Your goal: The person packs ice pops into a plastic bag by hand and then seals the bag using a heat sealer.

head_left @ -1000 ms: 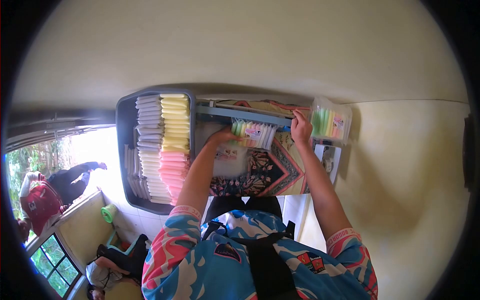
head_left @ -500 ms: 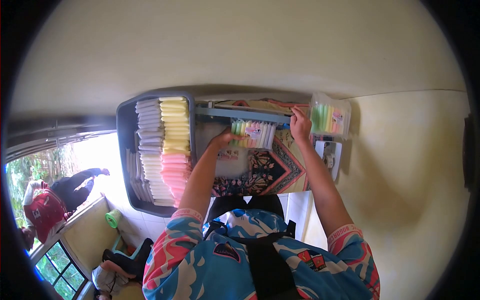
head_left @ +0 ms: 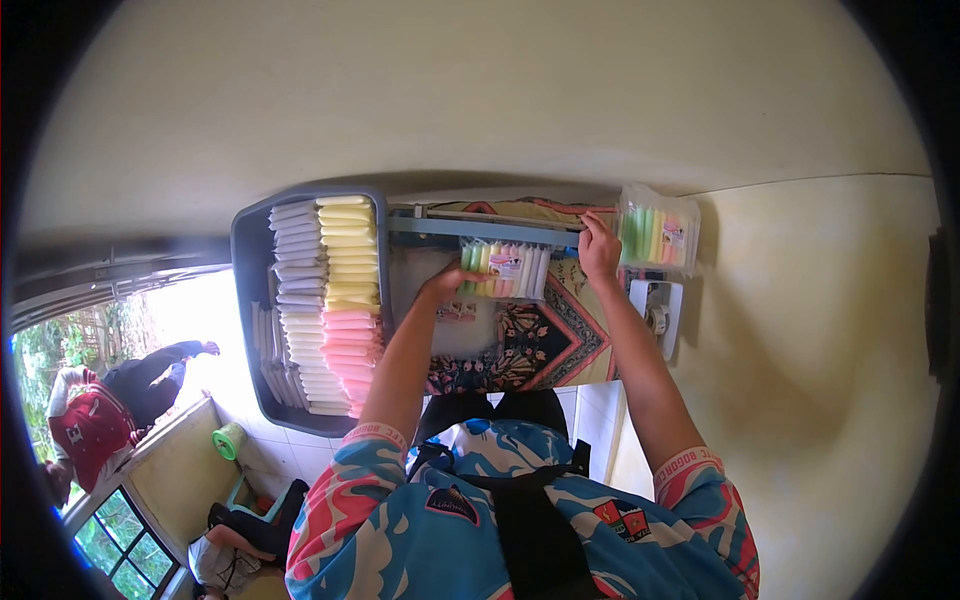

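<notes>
My left hand (head_left: 446,282) is closed on the left end of a clear plastic pack of coloured tubes (head_left: 506,268), green, yellow, pink and pale, with a printed label. The pack's upper edge lies along a long blue-grey bar (head_left: 480,231), which looks like the arm of a bag sealer. At the bar's right end, my right hand (head_left: 599,250) has its fingers closed on it. Beside that hand, on the right, stands another clear bag of coloured tubes (head_left: 655,235).
A grey tub (head_left: 247,300) at the left holds stacked purple, yellow, white and pink tubes. Patterned cloth (head_left: 560,345) covers the table, with clear plastic bags (head_left: 465,325) on it. A white device (head_left: 657,315) sits at the right. Two other people are at the lower left.
Both my hands and the pack stay almost in place. At the lower left, the people have shifted slightly.
</notes>
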A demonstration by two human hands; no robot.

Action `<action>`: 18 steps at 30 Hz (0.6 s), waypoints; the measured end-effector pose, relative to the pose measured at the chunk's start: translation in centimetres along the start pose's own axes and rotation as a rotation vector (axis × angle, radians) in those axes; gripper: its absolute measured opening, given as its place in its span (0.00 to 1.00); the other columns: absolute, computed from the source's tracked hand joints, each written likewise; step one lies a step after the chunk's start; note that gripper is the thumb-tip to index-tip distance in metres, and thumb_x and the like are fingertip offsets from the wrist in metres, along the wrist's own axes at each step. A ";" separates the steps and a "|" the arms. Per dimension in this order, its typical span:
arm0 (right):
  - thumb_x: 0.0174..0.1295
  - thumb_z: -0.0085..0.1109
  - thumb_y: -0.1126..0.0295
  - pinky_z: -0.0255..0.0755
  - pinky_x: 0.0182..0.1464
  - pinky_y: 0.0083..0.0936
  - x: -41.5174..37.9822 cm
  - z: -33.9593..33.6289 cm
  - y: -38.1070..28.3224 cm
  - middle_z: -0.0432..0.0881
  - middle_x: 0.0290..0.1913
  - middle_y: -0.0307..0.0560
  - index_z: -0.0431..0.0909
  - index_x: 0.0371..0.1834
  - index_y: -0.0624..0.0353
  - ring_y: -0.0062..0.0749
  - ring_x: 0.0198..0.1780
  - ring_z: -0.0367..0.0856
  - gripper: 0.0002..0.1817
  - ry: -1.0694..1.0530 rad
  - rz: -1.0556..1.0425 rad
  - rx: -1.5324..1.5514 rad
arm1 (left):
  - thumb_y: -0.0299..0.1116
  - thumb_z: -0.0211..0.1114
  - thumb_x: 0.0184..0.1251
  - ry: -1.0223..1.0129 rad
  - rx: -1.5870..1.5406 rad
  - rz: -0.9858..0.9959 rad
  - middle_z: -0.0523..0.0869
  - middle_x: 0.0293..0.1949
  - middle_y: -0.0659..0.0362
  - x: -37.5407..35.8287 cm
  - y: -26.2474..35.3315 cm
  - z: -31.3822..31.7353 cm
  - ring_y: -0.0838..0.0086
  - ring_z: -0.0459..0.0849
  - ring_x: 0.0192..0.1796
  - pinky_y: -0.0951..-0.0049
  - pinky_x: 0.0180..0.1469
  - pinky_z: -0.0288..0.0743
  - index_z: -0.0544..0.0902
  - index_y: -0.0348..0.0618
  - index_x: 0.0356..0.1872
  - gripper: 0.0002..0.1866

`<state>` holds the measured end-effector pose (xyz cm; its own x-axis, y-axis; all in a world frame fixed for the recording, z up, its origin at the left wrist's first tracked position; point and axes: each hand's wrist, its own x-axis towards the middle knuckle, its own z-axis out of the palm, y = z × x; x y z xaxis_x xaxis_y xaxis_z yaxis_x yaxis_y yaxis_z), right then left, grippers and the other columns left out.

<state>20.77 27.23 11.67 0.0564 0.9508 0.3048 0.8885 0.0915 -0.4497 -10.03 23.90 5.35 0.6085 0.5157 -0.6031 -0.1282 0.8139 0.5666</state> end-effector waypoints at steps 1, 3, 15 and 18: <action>0.56 0.51 0.75 0.77 0.48 0.35 0.0 0.0 0.0 0.84 0.47 0.50 0.82 0.42 0.61 0.46 0.46 0.83 0.13 0.002 -0.004 -0.003 | 0.31 0.70 0.54 0.016 0.010 0.005 0.82 0.51 0.58 0.0 0.0 0.1 0.67 0.81 0.52 0.63 0.56 0.74 0.75 0.41 0.58 0.28; 0.55 0.51 0.76 0.77 0.48 0.35 0.0 0.0 0.0 0.84 0.47 0.50 0.82 0.42 0.61 0.46 0.46 0.83 0.14 0.006 -0.011 -0.008 | 0.31 0.69 0.55 0.008 -0.015 0.005 0.82 0.51 0.57 0.0 -0.1 0.1 0.67 0.81 0.52 0.63 0.56 0.74 0.75 0.40 0.58 0.27; 0.55 0.51 0.76 0.77 0.48 0.35 0.0 0.1 0.1 0.84 0.48 0.49 0.82 0.42 0.61 0.46 0.46 0.83 0.14 -0.008 0.001 -0.009 | 0.26 0.68 0.52 0.014 -0.071 -0.030 0.82 0.52 0.55 -0.2 0.0 0.5 0.66 0.81 0.53 0.62 0.56 0.74 0.73 0.39 0.60 0.29; 0.55 0.51 0.75 0.77 0.49 0.35 -0.1 0.0 0.0 0.84 0.48 0.49 0.82 0.42 0.61 0.45 0.46 0.83 0.14 -0.015 0.012 -0.006 | 0.25 0.68 0.51 0.012 -0.091 -0.031 0.82 0.53 0.55 -0.2 0.1 0.6 0.65 0.81 0.53 0.61 0.57 0.74 0.72 0.39 0.61 0.31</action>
<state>20.80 27.15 11.66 0.0600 0.9560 0.2871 0.8906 0.0786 -0.4479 -9.71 23.72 5.89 0.6035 0.4929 -0.6267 -0.1805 0.8501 0.4947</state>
